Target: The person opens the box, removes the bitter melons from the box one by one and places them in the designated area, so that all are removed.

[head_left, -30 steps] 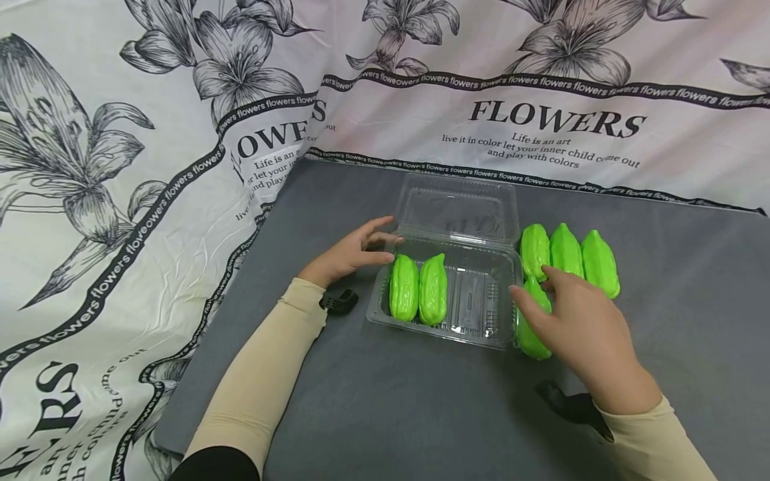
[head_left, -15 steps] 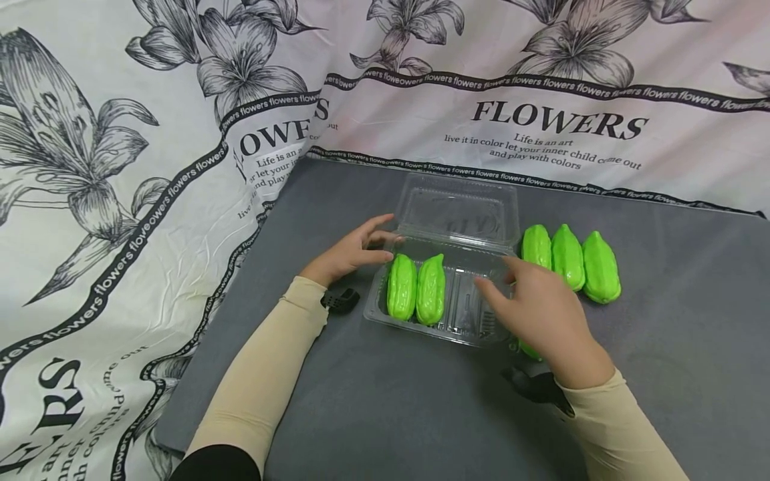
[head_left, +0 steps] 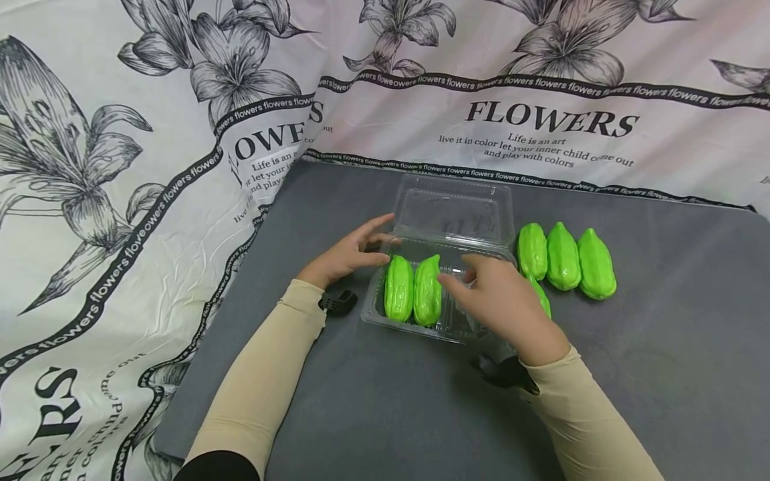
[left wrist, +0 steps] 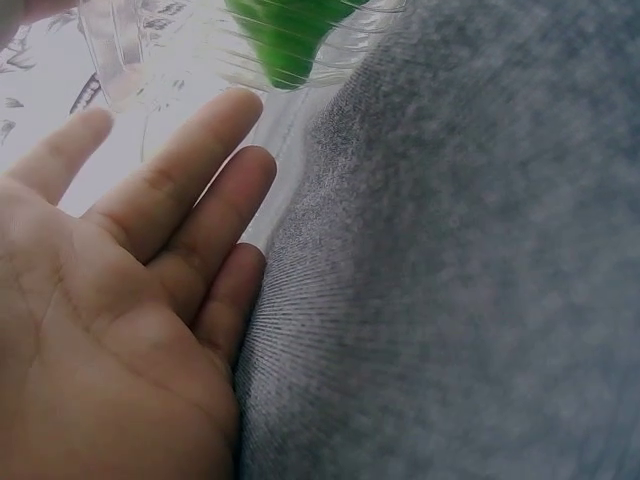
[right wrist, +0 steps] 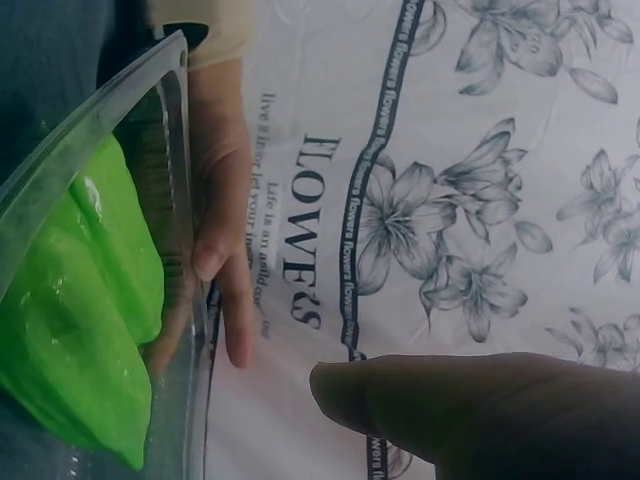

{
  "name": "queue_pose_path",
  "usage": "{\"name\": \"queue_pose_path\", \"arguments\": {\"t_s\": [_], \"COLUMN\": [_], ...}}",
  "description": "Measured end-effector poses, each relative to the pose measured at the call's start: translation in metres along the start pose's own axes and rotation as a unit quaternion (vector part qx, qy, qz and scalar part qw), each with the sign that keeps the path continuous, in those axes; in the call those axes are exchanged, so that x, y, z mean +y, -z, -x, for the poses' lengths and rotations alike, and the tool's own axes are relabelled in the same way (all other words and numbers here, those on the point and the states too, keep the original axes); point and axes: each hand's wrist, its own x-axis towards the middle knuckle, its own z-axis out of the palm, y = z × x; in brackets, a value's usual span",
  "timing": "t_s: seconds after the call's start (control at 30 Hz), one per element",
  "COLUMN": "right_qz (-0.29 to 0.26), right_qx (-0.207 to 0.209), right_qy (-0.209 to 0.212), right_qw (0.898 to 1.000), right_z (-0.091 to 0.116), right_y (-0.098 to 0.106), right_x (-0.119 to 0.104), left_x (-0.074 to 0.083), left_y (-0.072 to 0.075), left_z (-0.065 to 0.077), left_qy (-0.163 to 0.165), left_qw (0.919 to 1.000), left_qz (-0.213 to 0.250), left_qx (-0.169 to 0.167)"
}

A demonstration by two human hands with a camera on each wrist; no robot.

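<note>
Two green star fruits (head_left: 399, 290) lie side by side in the left half of a clear plastic clamshell box (head_left: 415, 331), whose lid (head_left: 454, 208) is folded back. At the box's left edge rests my left hand (head_left: 345, 259), thumb and fingers spread; the left wrist view shows its bare palm (left wrist: 110, 310). My right hand (head_left: 508, 304) is over the box's right half, thumb close to the second star fruit (head_left: 428, 290). Nothing shows in its grasp, and in the right wrist view its thumb (right wrist: 440, 400) is extended. Another star fruit (head_left: 541, 297) is partly hidden behind this hand.
Three more star fruits (head_left: 563, 257) stand in a row on the grey table (head_left: 674, 321), right of the box. A white flower-printed cloth (head_left: 385, 113) hangs along the table's back and left sides.
My right hand has moved left, from above the star fruit beside the box to over the box's right half. The left hand keeps its place at the box's edge.
</note>
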Motion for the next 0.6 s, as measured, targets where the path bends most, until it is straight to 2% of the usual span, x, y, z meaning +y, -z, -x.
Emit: {"name": "queue_pose_path", "arguments": {"t_s": [0.2, 0.6], "right_qz": [-0.008, -0.011], "right_qx": [-0.04, -0.098], "right_qy": [-0.014, -0.028], "right_qw": [0.999, 0.995], "right_z": [-0.014, -0.031], "right_y": [-0.008, -0.024], "right_x": [-0.004, -0.007], "left_x": [-0.001, 0.001], "left_y": [0.002, 0.001], "left_z": [0.001, 0.002], "left_qy": [-0.001, 0.009], "left_qw": [0.9999, 0.9999], "left_qz": [-0.005, 0.009], "left_qx": [-0.01, 0.002]}}
